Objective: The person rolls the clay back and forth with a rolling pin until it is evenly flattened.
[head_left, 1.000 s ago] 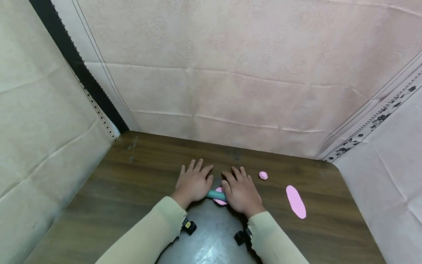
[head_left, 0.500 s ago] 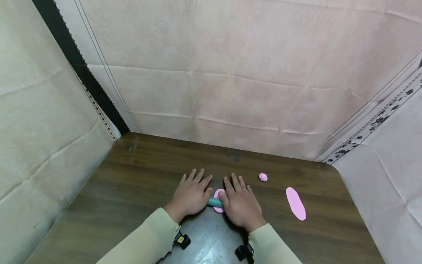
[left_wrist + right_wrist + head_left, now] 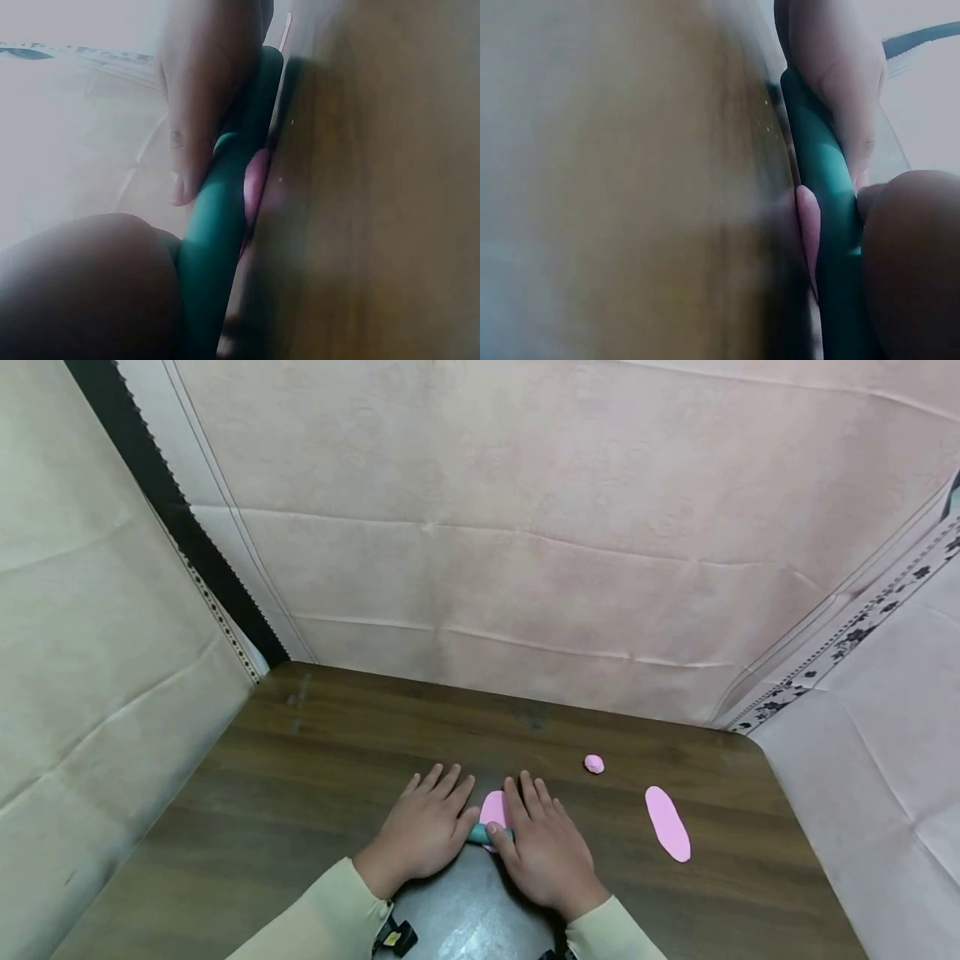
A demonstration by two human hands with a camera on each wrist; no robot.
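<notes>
Item 1: green rod (image 3: 482, 834), smooth and cylindrical, lying crosswise under 2 bare hands; the landmark for this list.

Item 2: left hand (image 3: 426, 831), over the rod's left end, fingers extended and slightly spread, palm touching it rather than grasping it.

Item 3: right hand (image 3: 546, 853), over the rod's right end, fingers extended, thumb lying towards the left hand; likewise laid on, not clasped.

Item 4: pink sheet (image 3: 492, 808), flat, beneath the rod's middle, most of what I can see on the far side, a sliver on the near side.

Item 5: pink lump (image 3: 593, 764), small and rounded, beyond the rod and to its right, past the right fingertips.

Item 6: pink oval (image 3: 667, 823), long and flat, well to the rod's right.

Item 7: black device (image 3: 397, 938) at the left wrist, on the rod's near side, with 1 yellow label, too small for me to read.

Item 8: wood-grain table (image 3: 247, 810), carrying the rod.

Item 9: floral border (image 3: 847, 647), black print on white cloth, beyond the rod, far right.
</notes>
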